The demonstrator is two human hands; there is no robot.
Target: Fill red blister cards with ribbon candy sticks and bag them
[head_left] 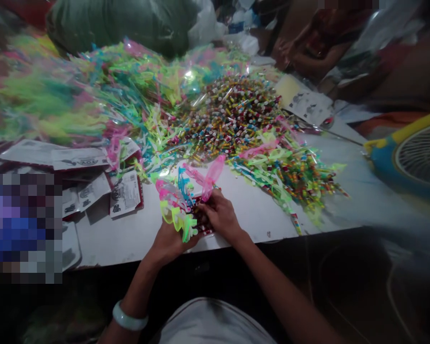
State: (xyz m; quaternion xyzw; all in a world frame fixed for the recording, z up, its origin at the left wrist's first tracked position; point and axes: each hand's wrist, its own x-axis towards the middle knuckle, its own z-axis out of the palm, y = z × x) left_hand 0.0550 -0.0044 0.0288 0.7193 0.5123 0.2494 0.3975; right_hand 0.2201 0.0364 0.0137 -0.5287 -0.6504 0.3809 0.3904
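My left hand (170,241) is closed around a bunch of bright plastic toy pieces (177,203) in green, pink and blue, held just above the near edge of the white table (258,210). My right hand (220,215) is closed beside it, pinching a pink plastic toy piece (209,179) against a red-edged printed card (204,224) that lies under both hands. A pale bangle (129,319) sits on my left wrist.
A wide heap of small multicoloured tubes (232,117) and neon plastic pieces (129,91) covers the far table. Printed cards (125,193) lie at left. Another person's hands (290,50) work at the far right. A yellow and blue fan (412,153) stands at right.
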